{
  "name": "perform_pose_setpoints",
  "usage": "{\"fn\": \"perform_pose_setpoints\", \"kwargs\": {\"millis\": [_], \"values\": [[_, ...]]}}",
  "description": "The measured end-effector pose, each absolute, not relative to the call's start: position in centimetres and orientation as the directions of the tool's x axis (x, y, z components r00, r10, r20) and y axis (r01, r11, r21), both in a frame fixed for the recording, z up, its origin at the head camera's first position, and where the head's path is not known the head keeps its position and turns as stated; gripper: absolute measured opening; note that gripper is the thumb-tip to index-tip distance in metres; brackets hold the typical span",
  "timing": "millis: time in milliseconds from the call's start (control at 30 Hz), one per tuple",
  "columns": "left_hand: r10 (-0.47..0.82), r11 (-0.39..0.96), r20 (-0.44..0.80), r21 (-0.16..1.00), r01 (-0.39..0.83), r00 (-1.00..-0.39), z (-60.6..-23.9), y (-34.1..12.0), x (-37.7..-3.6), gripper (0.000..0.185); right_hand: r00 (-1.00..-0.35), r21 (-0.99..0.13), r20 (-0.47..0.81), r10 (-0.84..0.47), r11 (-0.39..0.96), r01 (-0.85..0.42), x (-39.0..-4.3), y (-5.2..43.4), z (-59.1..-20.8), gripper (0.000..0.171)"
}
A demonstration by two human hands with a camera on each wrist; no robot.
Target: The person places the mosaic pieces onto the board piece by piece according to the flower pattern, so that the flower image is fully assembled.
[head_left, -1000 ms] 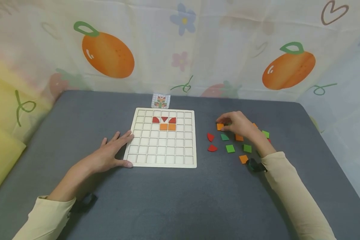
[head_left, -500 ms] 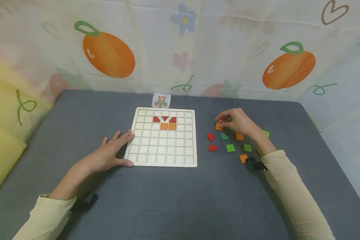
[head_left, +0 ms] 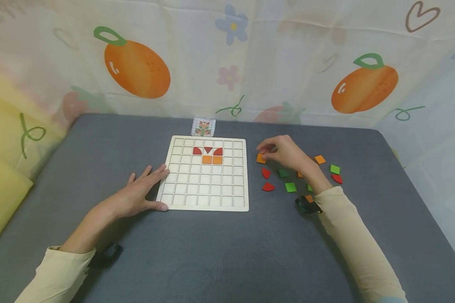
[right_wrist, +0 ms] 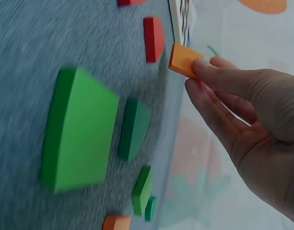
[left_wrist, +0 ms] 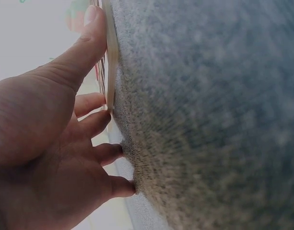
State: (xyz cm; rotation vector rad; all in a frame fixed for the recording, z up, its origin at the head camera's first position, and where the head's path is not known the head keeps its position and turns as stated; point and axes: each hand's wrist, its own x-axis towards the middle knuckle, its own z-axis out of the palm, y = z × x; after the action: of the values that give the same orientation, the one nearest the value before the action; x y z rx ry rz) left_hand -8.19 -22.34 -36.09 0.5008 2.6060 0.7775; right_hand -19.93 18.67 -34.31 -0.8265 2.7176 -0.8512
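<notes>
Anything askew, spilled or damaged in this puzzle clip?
Nothing stands out. The grid board lies flat, steadied by the left hand; five pieces sit in its cells. The right hand pinches an orange square; loose pieces lie scattered beside it.

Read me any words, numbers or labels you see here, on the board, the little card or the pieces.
There is no readable text in any view.
The small card behind the wooden grid board shows only a coloured grid picture, too small to make out.
The orange piece pinched by the right hand is blank, as are the loose pieces.
</notes>
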Motion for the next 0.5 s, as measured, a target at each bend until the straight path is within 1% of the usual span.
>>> {"fn": "perform_pose_setpoints", "kwargs": {"millis": [233, 500], "values": [[0.428, 0.782, -0.251, 0.585, 0.216, -0.868, -36.1, -22.3, -8.1, 0.103, -0.820, -0.595, 0.016, -0.572, 0.654, -0.467, -20.2, 17.1, -34.2, 0.023], [0.423, 0.788, -0.253, 0.577, 0.215, -0.870, -36.0, -22.3, -8.1, 0.103, -0.810, -0.617, 0.027, -0.586, 0.627, -0.475, -20.2, 14.0, -34.7, 0.021]]}}
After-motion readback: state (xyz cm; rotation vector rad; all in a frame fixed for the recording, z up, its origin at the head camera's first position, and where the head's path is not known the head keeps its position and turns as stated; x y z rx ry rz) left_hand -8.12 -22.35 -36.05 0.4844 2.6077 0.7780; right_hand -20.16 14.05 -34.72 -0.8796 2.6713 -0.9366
